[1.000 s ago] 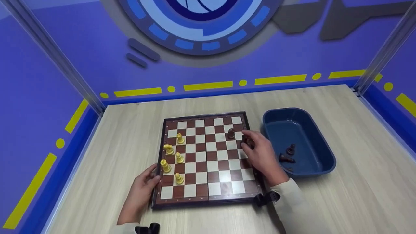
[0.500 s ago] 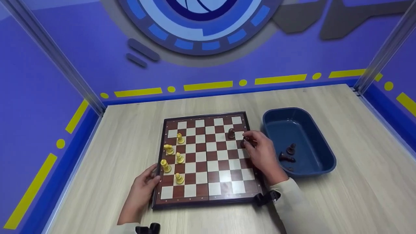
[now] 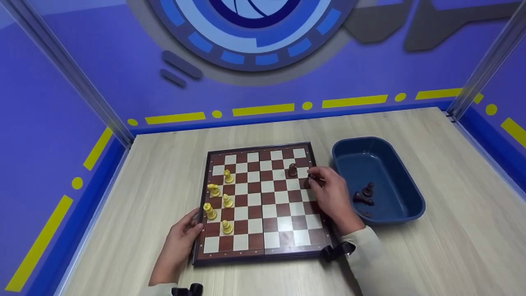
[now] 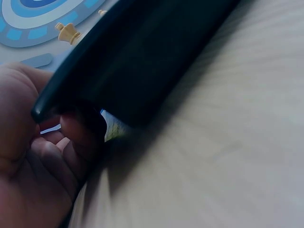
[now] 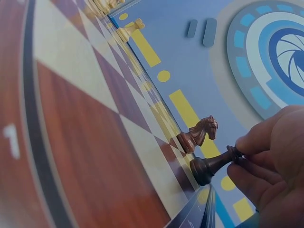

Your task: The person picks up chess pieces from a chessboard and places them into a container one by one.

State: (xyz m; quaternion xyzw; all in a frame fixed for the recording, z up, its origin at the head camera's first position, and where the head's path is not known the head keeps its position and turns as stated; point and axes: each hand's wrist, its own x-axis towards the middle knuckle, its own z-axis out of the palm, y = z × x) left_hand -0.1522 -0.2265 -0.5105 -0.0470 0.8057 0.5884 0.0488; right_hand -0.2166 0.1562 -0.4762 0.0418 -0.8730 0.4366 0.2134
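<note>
My left hand (image 3: 178, 239) grips the left edge of the chessboard (image 3: 270, 224), thumb at the rim and fingers curled beneath it, as the left wrist view shows. At the board's right edge my right hand (image 3: 332, 193) pinches the top of a dark chess piece (image 5: 205, 170) between thumb and fingers. Its head is hidden by the fingertips, so its kind is unclear; its base appears to touch the board. Just beyond it stands a dark knight (image 3: 292, 170). On the left side several yellow pieces stand upright, among them a knight (image 3: 213, 190) and a tall piece (image 3: 209, 211).
Close to the board's right side sits a dark blue tub (image 3: 404, 176). A dark pawn (image 3: 368, 189) stands in it, near another dark piece (image 3: 363, 199) lying on its side. The wooden table (image 3: 164, 164) is bounded by blue walls (image 3: 263, 90) at back and sides.
The right hand's fingers have shifted slightly right and drawn closer round the top of the dark piece at the board's edge. The left hand keeps its place.
</note>
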